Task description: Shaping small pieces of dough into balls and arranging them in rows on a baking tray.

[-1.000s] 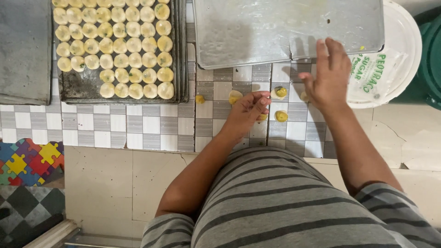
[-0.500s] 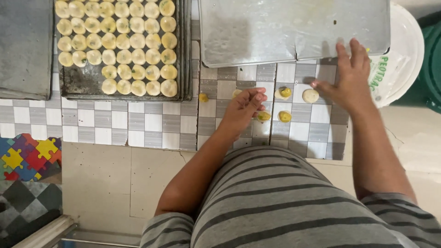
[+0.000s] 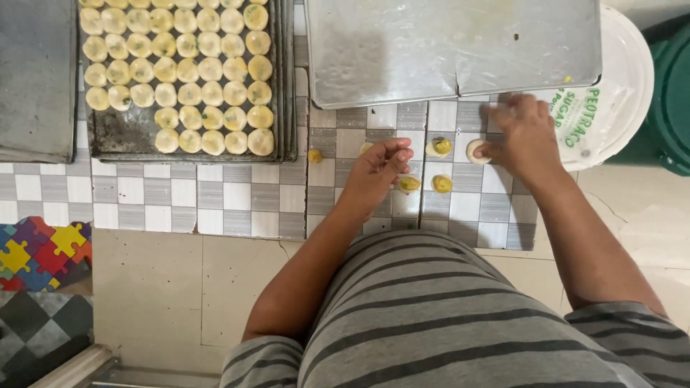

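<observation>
Dough rounds (image 3: pixel 438 147) lie on the tiled counter (image 3: pixel 237 194) between my hands, soft and light, I judge, best lifted by the edges. My right hand (image 3: pixel 528 136) pinches one round (image 3: pixel 476 151); my left hand (image 3: pixel 377 169) curls loosely, empty as far as I can tell.

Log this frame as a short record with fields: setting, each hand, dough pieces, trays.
Setting: checked tile counter, seen from above
Left hand: fingers curled over the tiles, beside a yellow-topped dough piece; whether the grip holds anything cannot be told
Right hand: fingertips on a pale dough round
Loose pieces: two more topped rounds, one small yellow lump
Filled tray: rows of pale dough rounds
Empty metal tray: behind the hands
White bucket lid: at right
</observation>
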